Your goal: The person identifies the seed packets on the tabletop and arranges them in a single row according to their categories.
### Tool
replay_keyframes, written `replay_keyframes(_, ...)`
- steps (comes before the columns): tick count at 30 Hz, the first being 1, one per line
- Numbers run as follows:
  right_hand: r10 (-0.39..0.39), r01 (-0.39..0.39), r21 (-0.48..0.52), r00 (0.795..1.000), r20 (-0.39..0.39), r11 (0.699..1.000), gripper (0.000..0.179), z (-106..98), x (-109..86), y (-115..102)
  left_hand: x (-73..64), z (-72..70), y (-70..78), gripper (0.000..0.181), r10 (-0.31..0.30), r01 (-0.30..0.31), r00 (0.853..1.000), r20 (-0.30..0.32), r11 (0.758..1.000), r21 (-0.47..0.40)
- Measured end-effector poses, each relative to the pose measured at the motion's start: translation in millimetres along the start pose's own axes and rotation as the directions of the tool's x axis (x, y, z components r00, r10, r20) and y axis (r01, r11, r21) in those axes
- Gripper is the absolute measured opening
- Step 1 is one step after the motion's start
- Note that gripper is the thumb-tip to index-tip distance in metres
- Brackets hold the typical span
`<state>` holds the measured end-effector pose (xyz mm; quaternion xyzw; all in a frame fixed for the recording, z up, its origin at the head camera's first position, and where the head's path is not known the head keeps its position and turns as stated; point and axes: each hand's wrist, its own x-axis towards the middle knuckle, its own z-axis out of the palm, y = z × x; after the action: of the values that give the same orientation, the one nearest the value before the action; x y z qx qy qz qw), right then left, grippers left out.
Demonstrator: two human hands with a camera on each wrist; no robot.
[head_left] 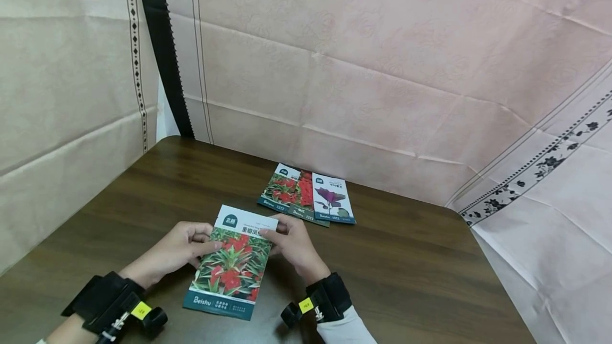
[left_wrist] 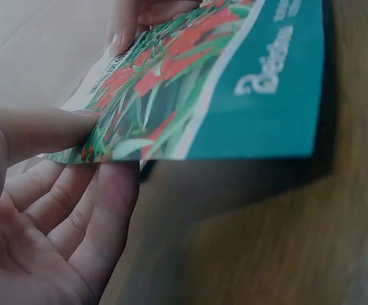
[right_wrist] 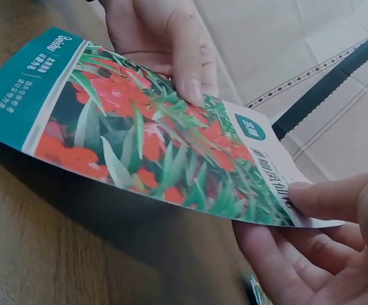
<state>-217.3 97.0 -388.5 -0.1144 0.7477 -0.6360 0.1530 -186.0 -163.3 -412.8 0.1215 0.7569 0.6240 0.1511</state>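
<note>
Both hands hold a flower seed packet (head_left: 232, 264) with red blossoms, green leaves and a teal band marked "Beishu". My left hand (head_left: 184, 246) pinches its left edge, thumb on the printed front and fingers beneath. On the opposite edge, near the white top, my right hand (head_left: 297, 246) grips it the same way. In the left wrist view the packet (left_wrist: 164, 82) is raised above the table, its shadow falling on the wood. The right wrist view shows the packet (right_wrist: 139, 133) slightly bowed, with the right thumb (right_wrist: 327, 197) beside the printed title.
Farther back on the brown wooden table (head_left: 406, 264) lie several overlapping seed packets: one with red flowers and leaves (head_left: 282, 189), a red one (head_left: 306, 195) partly covered, and a white one with a purple plant (head_left: 333, 198). Patterned cloth (head_left: 358, 68) hangs behind the table.
</note>
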Motion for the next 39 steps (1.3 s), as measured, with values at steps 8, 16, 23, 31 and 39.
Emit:
replay_keyframes(8, 0.004, -0.003, 0.049, 1.0, -0.017, 0.999, 0.038, -2.3, 1.9, -0.3, 1.3, -0.7, -3.7, 0.038, -0.026, 0.039, 0.996, -0.087, 0.988, 0.148)
replay_keyframes(16, 0.039, -0.033, -0.072, 0.996, 0.084, 0.997, 0.033, -4.5, 1.1, 2.8, -0.7, -0.6, -5.3, 0.039, -0.009, 0.043, 0.991, -0.135, 0.968, 0.248)
replay_keyframes(23, 0.04, -0.03, -0.115, 0.995, 0.093, 0.993, 0.042, -3.9, 2.0, 5.8, -0.6, -1.8, -3.5, 0.042, 0.01, 0.04, 0.988, -0.152, 0.947, 0.319)
replay_keyframes(31, 0.034, -0.017, -0.199, 0.996, 0.08, 0.98, 0.037, -2.7, 1.1, 8.3, -1.0, -4.5, -3.3, 0.054, -0.009, 0.074, 0.985, -0.171, 0.923, 0.378)
replay_keyframes(39, 0.054, -0.039, -0.161, 0.995, 0.084, 0.986, 0.042, 0.1, 1.0, 9.3, -1.2, -6.2, -1.3, 0.065, -0.036, 0.085, 0.983, -0.18, 0.957, 0.276)
